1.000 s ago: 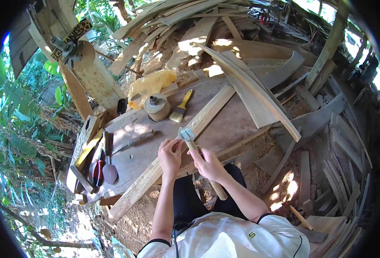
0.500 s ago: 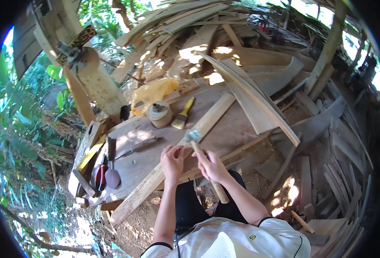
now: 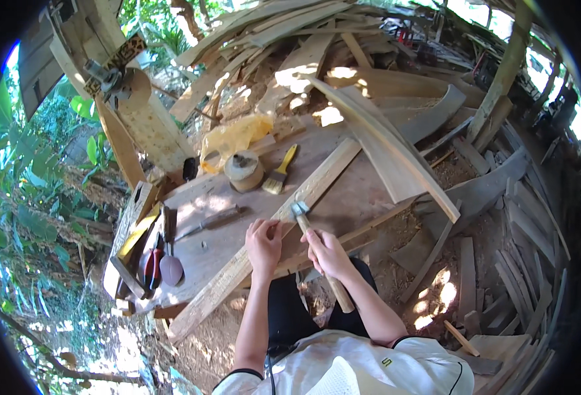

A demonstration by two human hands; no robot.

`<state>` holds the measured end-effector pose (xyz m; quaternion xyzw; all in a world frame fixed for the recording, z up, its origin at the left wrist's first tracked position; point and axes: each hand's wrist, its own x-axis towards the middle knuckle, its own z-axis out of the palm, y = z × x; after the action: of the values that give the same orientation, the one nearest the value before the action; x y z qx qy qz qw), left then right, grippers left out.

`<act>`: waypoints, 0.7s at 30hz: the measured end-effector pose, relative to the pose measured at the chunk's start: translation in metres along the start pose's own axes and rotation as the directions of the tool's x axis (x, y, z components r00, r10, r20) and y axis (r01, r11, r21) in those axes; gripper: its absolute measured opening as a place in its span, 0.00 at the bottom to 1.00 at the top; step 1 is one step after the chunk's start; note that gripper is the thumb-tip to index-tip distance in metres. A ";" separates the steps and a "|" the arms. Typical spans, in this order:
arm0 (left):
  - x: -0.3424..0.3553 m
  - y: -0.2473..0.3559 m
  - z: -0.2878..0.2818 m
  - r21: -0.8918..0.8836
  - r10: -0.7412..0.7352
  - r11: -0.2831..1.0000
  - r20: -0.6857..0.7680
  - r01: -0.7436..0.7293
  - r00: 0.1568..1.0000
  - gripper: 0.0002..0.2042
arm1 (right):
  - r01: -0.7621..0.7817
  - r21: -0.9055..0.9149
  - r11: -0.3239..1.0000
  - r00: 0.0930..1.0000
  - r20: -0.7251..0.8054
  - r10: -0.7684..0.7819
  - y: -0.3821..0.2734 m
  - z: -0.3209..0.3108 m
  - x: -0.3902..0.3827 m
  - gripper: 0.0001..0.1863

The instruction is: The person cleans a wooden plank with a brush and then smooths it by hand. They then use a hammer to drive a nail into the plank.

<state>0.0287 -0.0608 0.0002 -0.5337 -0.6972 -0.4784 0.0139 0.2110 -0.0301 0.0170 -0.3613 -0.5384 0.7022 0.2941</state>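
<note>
A hammer (image 3: 338,294) with a pale wooden handle is gripped in my right hand (image 3: 328,255). Its metal head rests at or just above a long wooden plank (image 3: 206,299), which lies slantwise across the workbench (image 3: 359,181) and juts past the near edge. Beside the hammer, my left hand (image 3: 264,247) is on the plank, thumb and fingers pinched together at its edge. Whatever may be between those fingertips is too small to make out. Beyond the plank lie a yellow-handled paintbrush (image 3: 282,171) and a round tin (image 3: 244,172).
On the bench's left end are red-handled pliers (image 3: 152,268), a chisel-like tool (image 3: 210,221) and a yellow strip (image 3: 139,234). A crumpled yellow plastic bag (image 3: 238,137) lies behind the tin. Curved boards (image 3: 386,148) lean over the right side; a large lumber pile (image 3: 290,26) stands behind.
The hammer head was blurred and is now sharp, slightly farther right and lower. My right hand has shifted a little with it. My left hand stays nearly in place.
</note>
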 end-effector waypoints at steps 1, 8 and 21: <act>-0.001 0.001 0.000 -0.007 -0.012 1.000 0.016 0.012 1.000 0.04 | -0.004 -0.016 1.000 1.000 -0.015 0.004 -0.004 0.005 -0.007 0.23; -0.001 0.001 0.000 -0.019 -0.032 0.999 0.011 0.032 0.999 0.03 | -0.010 0.014 1.000 1.000 0.020 0.010 -0.034 0.016 -0.023 0.22; -0.003 -0.002 0.002 -0.017 -0.014 1.000 0.009 0.014 1.000 0.04 | -0.077 -0.015 0.997 0.993 0.085 0.078 -0.023 0.021 -0.007 0.21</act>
<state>0.0289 -0.0616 -0.0038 -0.5310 -0.6968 -0.4822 0.0029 0.1978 -0.0412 0.0441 -0.3531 -0.5403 0.7248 0.2410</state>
